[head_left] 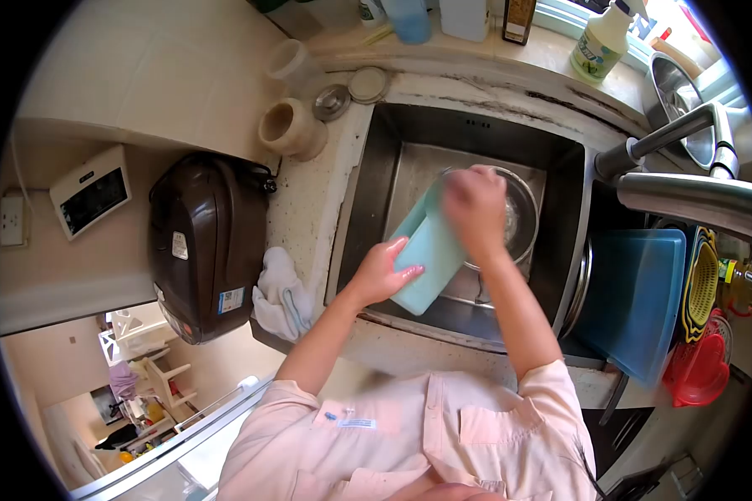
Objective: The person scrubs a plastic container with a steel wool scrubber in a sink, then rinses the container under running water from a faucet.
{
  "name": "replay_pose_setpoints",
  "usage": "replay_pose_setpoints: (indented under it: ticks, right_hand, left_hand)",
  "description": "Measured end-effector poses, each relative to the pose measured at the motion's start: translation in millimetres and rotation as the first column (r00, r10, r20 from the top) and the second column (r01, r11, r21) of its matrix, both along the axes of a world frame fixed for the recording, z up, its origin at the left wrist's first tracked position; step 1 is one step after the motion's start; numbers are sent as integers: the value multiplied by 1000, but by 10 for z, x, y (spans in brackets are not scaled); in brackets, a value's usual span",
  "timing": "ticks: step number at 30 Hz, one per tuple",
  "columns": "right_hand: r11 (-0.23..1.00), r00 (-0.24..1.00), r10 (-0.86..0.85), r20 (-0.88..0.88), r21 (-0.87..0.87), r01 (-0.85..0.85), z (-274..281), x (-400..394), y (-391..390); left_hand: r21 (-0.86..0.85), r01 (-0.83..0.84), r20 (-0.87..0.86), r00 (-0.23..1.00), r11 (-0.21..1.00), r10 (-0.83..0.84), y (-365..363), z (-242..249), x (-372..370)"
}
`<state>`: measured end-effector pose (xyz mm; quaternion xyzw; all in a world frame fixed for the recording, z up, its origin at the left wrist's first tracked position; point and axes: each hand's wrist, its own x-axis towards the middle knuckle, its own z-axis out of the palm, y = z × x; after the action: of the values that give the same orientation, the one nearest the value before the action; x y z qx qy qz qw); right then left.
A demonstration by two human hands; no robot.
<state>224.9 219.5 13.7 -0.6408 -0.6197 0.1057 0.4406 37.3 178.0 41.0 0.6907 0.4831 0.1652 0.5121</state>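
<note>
Probably light, stiff, slippery if wet: pale-green oblong plastic-looking box [433,265], over grey rectangular steel sink [372,199]. Left hand [384,271] gripping long side, best hold from here; right hand [479,209] blurred at far end, grip unclear.

All is seen by one camera worn on the head; the view is pointed forward and down into the metal sink [372,200] from close above; the left hand [384,271] and right hand [476,209] are shown near the middle, the pink shirt [401,417] at the bottom, the window [572,17] at the top right; edges are bent, and corners are left black.
</note>
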Motion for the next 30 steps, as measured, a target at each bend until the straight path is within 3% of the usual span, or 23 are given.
replay_pose_setpoints:
  ticks: [1, 2, 3, 5, 8, 9, 11, 14, 17, 19, 21, 23, 24, 27, 28, 29, 30]
  right_hand:
    - [991, 990, -62, -128, -126, 46, -114, 124, 94]
    - [941, 866, -36, -499, -308, -139, -557, 347, 228]
    - [746, 620, -200, -759, -528, -405, -403, 497, 230]
    - [713, 333, -368, -868, -493, -498, -600, 703, 169]
    - [642, 398, -516, -758, -650, -406, -517, 723, 42]
    - [636, 443, -462, -769, -635, -439, -516, 720, 7]
    - [645, 127, -525, -842, -491, -586, -865, 753, -59]
    - [723, 182, -439, -880, -466, -510, -627, 667, -181]
    - [755, 238, -462, -854, -520, -399, -347, 540, -196]
    - [786, 465, -331, -821, -513, -346, -429, 436, -207]
    - [763, 244, -436, -867, -499, -411, -385, 452, -162]
    - [748, 302, -442, -845, -533, -396, -433, 433, -102]
    - [739, 331, -445, -832, -550, -390, -473, 418, -74]
    - [766, 264, -372, -890, -455, -455, -648, 310, 14]
    - [788, 431, -371, -823, -524, -323, -770, 300, 46]
    - [900, 850, -199, -488, -434, -38, -1308, 362, 86]
    - [860, 955, -231, -187, -499, 110, -1636, 489, 51]
  left_hand:
    - [36, 25, -10, 1000, 999, -25, -32, -25, -28]
    - [71, 54, -21, 998, 996, -53, -68, -43, -64]
    - [104, 84, -32, 996, 991, -81, -90, -46, -94]
    - [78, 82, 13, 996, 994, -83, -66, -55, -134]
    - [5, 84, 129, 988, 996, -84, -81, -197, -206]
    - [-6, 83, 140, 987, 997, -82, -71, -257, -217]
    - [-72, 116, 184, 978, 991, -101, -40, -319, -216]
    - [-233, 188, 271, 955, 954, -122, 26, -336, -180]
    - [-364, 246, 353, 929, 898, -112, 83, -239, 8]
    - [-402, 324, 430, 893, 857, -136, 74, -115, 145]
    - [-449, 298, 522, 852, 842, -23, 59, -34, 163]
    - [-503, 253, 588, 801, 826, 113, 73, 50, 164]
    - [-494, 203, 550, 826, 845, 123, 69, 62, 178]
    - [-376, -65, 255, 952, 924, 171, 26, -29, 161]
    - [-386, -114, 267, 936, 915, 229, -13, -16, 106]
    - [-387, -159, 282, 917, 908, 281, -23, 17, 43]
    - [-383, -202, 301, 895, 902, 328, -15, 34, 2]
